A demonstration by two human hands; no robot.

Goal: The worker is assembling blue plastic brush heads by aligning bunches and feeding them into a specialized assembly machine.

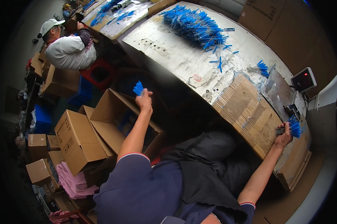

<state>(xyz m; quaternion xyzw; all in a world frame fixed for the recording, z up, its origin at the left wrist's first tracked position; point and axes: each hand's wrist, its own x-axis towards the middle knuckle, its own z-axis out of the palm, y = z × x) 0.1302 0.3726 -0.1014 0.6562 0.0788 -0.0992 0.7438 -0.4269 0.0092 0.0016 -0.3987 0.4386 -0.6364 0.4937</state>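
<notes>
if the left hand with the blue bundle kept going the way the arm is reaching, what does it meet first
Probably the open cardboard box. The left hand holds a small blue bundle over the box's raised flap, and the arm reaches out above the opening. Depth is unclear from the head view, so it might instead pass over the flap.

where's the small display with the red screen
In the head view the small display stands at the far right end of the worktable, just beyond the right hand, which grips a blue-tipped bundle.
</notes>
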